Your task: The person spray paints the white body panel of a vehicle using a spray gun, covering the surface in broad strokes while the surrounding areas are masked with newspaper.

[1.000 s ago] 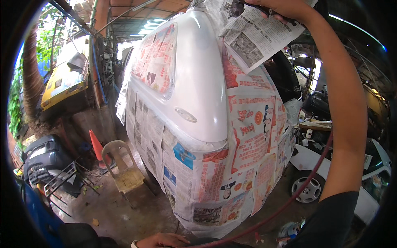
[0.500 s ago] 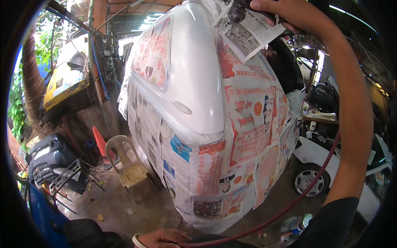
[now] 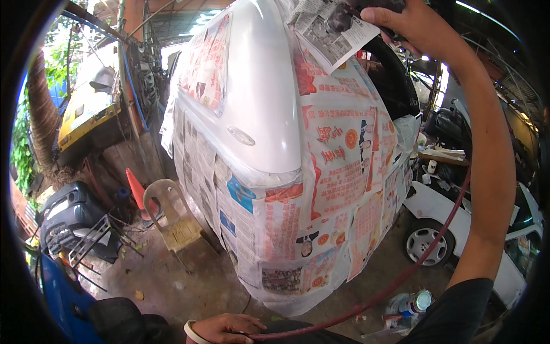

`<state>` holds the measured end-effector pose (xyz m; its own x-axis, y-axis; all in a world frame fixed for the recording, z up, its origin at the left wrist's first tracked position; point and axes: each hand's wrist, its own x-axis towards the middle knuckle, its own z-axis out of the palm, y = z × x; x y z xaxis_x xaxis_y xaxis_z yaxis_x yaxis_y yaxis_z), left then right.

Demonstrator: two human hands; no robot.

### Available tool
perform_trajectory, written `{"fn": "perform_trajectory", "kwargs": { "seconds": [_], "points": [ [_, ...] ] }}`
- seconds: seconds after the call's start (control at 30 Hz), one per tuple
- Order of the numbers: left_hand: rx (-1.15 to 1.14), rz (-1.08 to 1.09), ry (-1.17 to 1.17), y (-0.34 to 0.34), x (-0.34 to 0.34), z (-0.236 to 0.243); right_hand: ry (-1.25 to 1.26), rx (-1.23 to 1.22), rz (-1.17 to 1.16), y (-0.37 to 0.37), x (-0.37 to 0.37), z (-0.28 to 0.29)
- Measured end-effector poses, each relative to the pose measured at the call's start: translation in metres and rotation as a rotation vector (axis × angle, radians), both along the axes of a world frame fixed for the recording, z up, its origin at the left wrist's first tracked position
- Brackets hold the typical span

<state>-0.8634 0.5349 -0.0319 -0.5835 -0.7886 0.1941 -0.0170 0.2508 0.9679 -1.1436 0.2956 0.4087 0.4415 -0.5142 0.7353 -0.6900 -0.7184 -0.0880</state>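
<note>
My right hand point(image 3: 409, 26), raised at the upper right, is wrapped round a dark spray gun point(image 3: 339, 20). The gun is partly cut off by the top edge, and its front overlaps a sheet of newspaper point(image 3: 329, 43). Below it stands a vehicle body with a glossy white rear corner panel point(image 3: 260, 109), masked all round with printed paper point(image 3: 338, 178). At the bottom my left hand point(image 3: 226, 328), a pale band at its wrist, is closed on a dark red hose point(image 3: 395, 286). That hose curves up to the right and passes behind my right forearm.
A beige plastic chair point(image 3: 177, 221) and an orange cone point(image 3: 137, 192) stand left of the vehicle. Black car parts point(image 3: 74, 218) and a metal frame point(image 3: 94, 241) lie farther left. At right are a white car point(image 3: 458, 241) and a paint can point(image 3: 423, 300) on the floor.
The vehicle sits slightly farther left and higher in view. My right hand and the spray gun have shifted a little to the right. My left hand stays on the hose.
</note>
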Motion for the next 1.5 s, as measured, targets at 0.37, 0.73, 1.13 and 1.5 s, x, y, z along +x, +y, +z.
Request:
{"fn": "perform_trajectory", "kwargs": {
  "seconds": [0.37,0.73,1.13,1.5],
  "points": [
    [0.109,-0.109,-0.146,0.003,-0.008,-0.034,0.053,0.171,0.100,0.014,-0.054,-0.074],
    [0.170,0.030,-0.127,0.031,-0.034,-0.041,0.117,0.155,0.147,-0.008,-0.061,-0.069],
    [0.448,0.313,-0.002,0.071,-0.061,-0.009,-0.277,0.009,0.358,-0.044,-0.007,-0.033],
    [0.183,0.296,0.009,0.063,-0.058,0.005,-0.021,-0.009,0.142,-0.030,0.019,0.043]
  ]
}}
